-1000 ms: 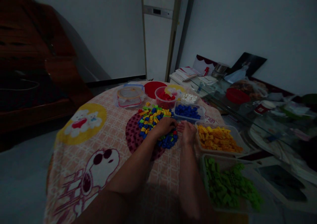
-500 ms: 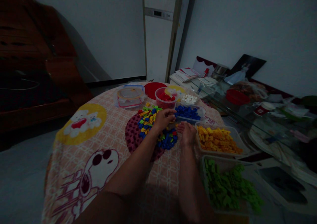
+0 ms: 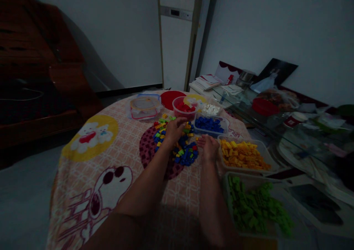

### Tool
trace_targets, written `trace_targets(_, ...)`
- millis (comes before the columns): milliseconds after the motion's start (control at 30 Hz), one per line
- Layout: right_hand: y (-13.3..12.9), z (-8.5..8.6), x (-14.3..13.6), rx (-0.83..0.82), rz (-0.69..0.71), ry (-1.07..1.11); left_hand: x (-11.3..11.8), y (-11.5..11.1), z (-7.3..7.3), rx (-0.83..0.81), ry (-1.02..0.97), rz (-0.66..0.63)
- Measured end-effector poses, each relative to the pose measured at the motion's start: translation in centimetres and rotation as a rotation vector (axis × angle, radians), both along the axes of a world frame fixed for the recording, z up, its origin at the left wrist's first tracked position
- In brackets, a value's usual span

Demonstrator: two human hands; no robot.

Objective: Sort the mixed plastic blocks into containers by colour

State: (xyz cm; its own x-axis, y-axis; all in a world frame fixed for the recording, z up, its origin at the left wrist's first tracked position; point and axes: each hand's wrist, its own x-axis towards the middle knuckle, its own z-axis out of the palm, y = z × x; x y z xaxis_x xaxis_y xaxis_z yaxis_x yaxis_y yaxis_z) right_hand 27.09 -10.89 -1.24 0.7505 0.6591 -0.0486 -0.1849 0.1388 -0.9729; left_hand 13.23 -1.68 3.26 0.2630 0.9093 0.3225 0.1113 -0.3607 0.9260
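Observation:
A pile of mixed building bricks (image 3: 186, 155), mostly blue with yellow, green and some red, lies on the dark red patterned patch of the tablecloth. Above this pile is my left hand (image 3: 173, 132), its fingers apart and stretched to the right; no brick shows in it. My right hand (image 3: 209, 147) rests at the right side of the pile, palm turned inward and fingers extended. It is beside the tub of yellow bricks (image 3: 240, 155). Just beyond both hands stands the clear tub of blue bricks (image 3: 209, 124). Whatever lies in the right palm is too dark to tell.
A round tub of red bricks (image 3: 186, 109), white bricks (image 3: 210, 110) and a red lid (image 3: 172, 99) are at the back. Stacked clear lids (image 3: 145, 107) lie back left. Green bricks (image 3: 256, 205) fill a tub at near right. A cluttered glass table (image 3: 279, 130) adjoins on the right.
My left hand has moved left, away from the tub of blue bricks and back over the mixed pile. My right hand has stayed in nearly the same place.

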Motion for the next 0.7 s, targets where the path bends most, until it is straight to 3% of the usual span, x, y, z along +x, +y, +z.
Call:
trace_targets(133, -0.1, 0.4, -0.1, -0.005, -0.011, 0.011, -1.0, 0.2, 0.7, 0.044, 0.163, -0.009)
trace_targets(300, -0.3, 1.2, -0.4, -0.023, -0.012, 0.047, -0.5, -1.2, 1.9, 0.131, 0.474, -0.257)
trace_targets(433, -0.3, 1.3, -0.5, -0.02, -0.028, 0.051, 0.4, -2.3, 1.8, 0.183, 0.691, -0.377)
trace_targets(700, -0.3, 0.8, -0.3, -0.035, -0.014, 0.003, 1.3, -2.6, 0.7, 0.247, 0.728, -0.477)
